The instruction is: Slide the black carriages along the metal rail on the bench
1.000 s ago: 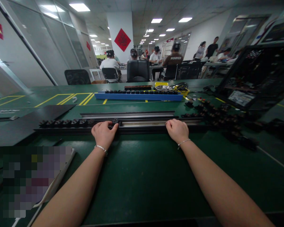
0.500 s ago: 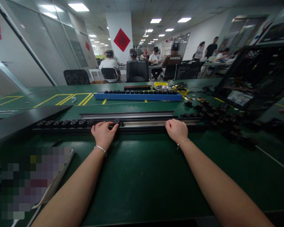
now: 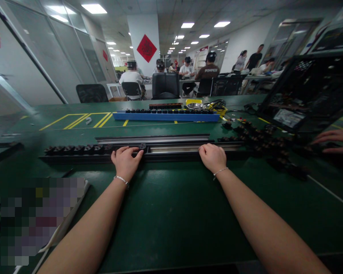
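A long dark rail (image 3: 174, 149) with a shiny metal channel lies across the green table in front of me. Several small black round parts (image 3: 78, 149) sit in a row along its left portion. My left hand (image 3: 126, 160) pinches one black round part (image 3: 143, 147) on the rail between thumb and forefinger, its other fingers curled over the rail. Farther right, my right hand (image 3: 213, 156) is closed at the rail's front edge; its fingertips are hidden, so I cannot tell whether it grips the rail or another small part.
Behind lies another metal rail (image 3: 153, 138), then a blue tray (image 3: 165, 116) of black parts. Loose black parts (image 3: 263, 139) are heaped to the right, beside an open black case (image 3: 308, 91). Another person's hand (image 3: 335, 140) reaches in there. A pixelated item (image 3: 42, 220) lies at left front.
The dark slanted panel over the table's left side has moved away leftward. At the right, another person's hand has come farther into view. My own hands have hardly moved.
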Motion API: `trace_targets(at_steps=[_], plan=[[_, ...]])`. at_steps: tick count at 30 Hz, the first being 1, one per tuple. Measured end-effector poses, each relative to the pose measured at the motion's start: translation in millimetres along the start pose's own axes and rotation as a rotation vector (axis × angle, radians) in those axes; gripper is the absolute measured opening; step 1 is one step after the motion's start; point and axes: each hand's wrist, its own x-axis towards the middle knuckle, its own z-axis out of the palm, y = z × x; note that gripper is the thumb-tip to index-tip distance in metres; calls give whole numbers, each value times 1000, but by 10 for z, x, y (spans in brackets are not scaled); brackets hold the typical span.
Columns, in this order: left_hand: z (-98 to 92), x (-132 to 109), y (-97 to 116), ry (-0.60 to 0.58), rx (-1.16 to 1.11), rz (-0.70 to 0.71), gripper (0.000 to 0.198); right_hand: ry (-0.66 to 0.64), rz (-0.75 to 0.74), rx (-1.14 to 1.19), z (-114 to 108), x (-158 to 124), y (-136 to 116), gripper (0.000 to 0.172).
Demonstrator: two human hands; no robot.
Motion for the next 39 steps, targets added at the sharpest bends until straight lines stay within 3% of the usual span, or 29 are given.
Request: trace_targets(at_steps=[10, 24, 39], plan=[[36, -6, -19, 24, -12, 64, 31, -1, 1, -11, 3, -2, -6, 35], [-16, -29, 46, -34, -3, 86, 31, -12, 3, 0, -8, 6, -1, 35], [-25, -58, 92, -85, -43, 213, 28, -26, 1, -35, -8, 7, -6, 35]])
